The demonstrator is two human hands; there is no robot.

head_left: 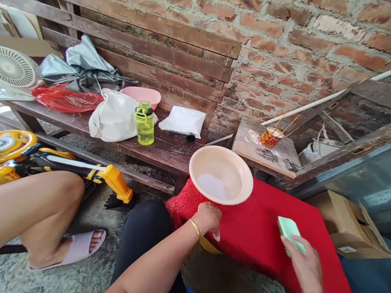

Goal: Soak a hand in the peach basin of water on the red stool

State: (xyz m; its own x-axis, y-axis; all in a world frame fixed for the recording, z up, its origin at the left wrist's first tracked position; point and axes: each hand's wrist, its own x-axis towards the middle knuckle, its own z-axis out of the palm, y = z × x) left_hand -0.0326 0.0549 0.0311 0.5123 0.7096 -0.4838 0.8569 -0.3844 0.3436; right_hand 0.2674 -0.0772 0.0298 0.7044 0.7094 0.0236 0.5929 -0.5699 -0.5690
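My left hand [209, 217], with a gold bangle on its wrist, is at the front edge of the red-covered table [266, 224], just below the basin. Its fingers are curled downward; a small white bit shows under them, too little to name. A cream basin [239, 179] sits at the table's back left corner, with shallow, pale liquid in the bottom. Over the right part of the red cloth, my right hand [305, 260], wearing a silver bangle, grips a mint-green sponge-like block [291, 230] between thumb and fingers.
Along the wooden bench [160, 156] stand a green water bottle [144, 124], a white bag [112, 117], a pink bowl [144, 95] and a fan [10, 66]. A cardboard box [350, 226] is at right. Another person's leg [30, 200] and a yellow-black wheeled toy [116, 180] are at left.
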